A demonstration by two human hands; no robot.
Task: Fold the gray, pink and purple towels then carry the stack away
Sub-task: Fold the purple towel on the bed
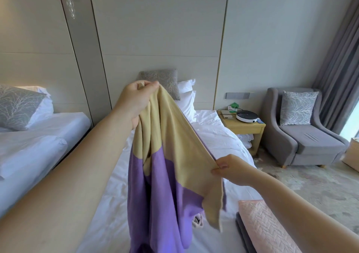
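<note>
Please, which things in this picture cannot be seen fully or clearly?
- Head view: the purple towel has its lower end cut off by the bottom edge.
- Head view: the gray towel lies mostly hidden under the pink towel.
- Head view: a small gray item on the bed is half hidden behind the purple towel; what it is stays unclear.

Only two arms show. The left forearm [77, 175] and the right forearm [301, 210] are bare along all their visible length, with smooth skin. The left one looks very broad close to the wide lens. The left hand [136, 105] and right hand [231, 171] are bare too, and the right thumbnail is short with a plain, natural sheen.
</note>
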